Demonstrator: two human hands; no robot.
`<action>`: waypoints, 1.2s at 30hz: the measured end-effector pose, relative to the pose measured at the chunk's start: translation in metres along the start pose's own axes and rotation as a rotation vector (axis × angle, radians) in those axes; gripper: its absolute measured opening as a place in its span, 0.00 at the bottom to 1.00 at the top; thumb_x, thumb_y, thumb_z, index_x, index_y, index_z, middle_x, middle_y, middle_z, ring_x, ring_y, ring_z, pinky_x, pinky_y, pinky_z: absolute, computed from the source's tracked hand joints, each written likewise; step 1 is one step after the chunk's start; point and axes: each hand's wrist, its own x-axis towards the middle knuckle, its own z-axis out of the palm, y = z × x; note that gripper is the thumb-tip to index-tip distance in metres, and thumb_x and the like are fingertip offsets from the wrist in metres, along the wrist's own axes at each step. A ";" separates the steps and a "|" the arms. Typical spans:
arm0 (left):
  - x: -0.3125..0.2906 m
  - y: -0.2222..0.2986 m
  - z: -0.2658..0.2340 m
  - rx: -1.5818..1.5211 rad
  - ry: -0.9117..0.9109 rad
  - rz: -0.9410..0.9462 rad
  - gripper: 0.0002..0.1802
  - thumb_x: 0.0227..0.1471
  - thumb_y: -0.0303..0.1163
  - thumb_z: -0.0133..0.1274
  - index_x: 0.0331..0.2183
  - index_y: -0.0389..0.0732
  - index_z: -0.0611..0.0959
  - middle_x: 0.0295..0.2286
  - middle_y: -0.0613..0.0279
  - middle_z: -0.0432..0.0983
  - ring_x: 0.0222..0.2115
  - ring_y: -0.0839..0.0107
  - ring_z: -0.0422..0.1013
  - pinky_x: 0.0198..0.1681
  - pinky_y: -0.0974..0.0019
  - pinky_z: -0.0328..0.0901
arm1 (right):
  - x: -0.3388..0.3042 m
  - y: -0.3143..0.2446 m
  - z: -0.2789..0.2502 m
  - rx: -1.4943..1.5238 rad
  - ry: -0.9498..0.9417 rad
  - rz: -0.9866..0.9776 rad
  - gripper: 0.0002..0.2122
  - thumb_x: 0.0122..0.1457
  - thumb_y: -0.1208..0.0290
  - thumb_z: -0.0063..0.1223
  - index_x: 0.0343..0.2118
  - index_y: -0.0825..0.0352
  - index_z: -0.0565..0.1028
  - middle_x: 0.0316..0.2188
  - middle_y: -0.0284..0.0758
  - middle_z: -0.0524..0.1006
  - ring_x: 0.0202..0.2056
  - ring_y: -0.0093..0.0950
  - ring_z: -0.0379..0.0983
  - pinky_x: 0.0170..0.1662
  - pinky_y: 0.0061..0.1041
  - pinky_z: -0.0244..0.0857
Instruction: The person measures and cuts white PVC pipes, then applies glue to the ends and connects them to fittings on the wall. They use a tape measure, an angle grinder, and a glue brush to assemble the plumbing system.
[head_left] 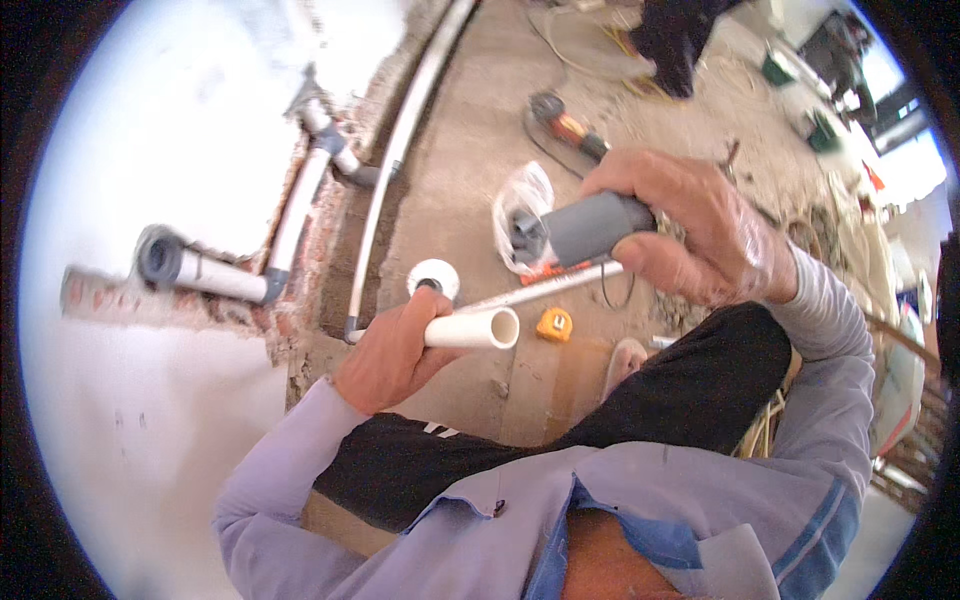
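Note:
My left hand is closed round a short white plastic pipe, its open end pointing right. A grey plastic pipe fitting sits between the thumb and fingers of my right hand, held higher up and apart from the pipe. Just beyond my left hand is a white round thing, partly hidden by the fingers. Behind the grey fitting lies a clear plastic bag with more grey pieces about it. On the floor below the fitting is a yellow tape measure.
An orange and black power tool with a cord lies farther off. A long white pipe lies on the floor. At left, grey-jointed white pipes run in a broken wall channel, and a thin white pipe follows the floor trench.

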 end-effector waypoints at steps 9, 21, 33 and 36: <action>-0.011 0.001 -0.027 -0.040 0.245 -0.084 0.17 0.55 0.39 0.55 0.39 0.39 0.69 0.29 0.43 0.75 0.32 0.42 0.73 0.32 0.49 0.65 | 0.054 -0.056 0.010 -0.187 -0.089 -0.189 0.16 0.53 0.70 0.56 0.44 0.70 0.69 0.32 0.44 0.71 0.34 0.45 0.71 0.37 0.38 0.67; -0.008 -0.016 -0.025 -0.074 0.304 0.057 0.17 0.54 0.39 0.55 0.38 0.38 0.69 0.26 0.44 0.73 0.28 0.46 0.72 0.31 0.53 0.65 | 0.069 -0.070 0.008 -0.373 -0.145 -0.216 0.18 0.52 0.72 0.56 0.45 0.70 0.68 0.35 0.45 0.72 0.35 0.42 0.72 0.39 0.36 0.67; -0.005 -0.012 -0.035 -0.016 0.437 0.118 0.18 0.44 0.24 0.57 0.36 0.39 0.67 0.23 0.44 0.72 0.28 0.41 0.72 0.26 0.51 0.63 | 0.100 -0.077 0.011 -0.505 -0.271 -0.311 0.20 0.52 0.69 0.58 0.46 0.69 0.65 0.34 0.44 0.70 0.35 0.44 0.71 0.37 0.37 0.66; -0.002 -0.017 -0.036 -0.023 0.518 0.154 0.18 0.42 0.23 0.57 0.36 0.39 0.68 0.21 0.45 0.72 0.27 0.41 0.72 0.26 0.51 0.64 | 0.109 -0.080 0.015 -0.517 -0.301 -0.294 0.19 0.53 0.69 0.58 0.45 0.69 0.65 0.32 0.43 0.69 0.33 0.44 0.70 0.35 0.37 0.65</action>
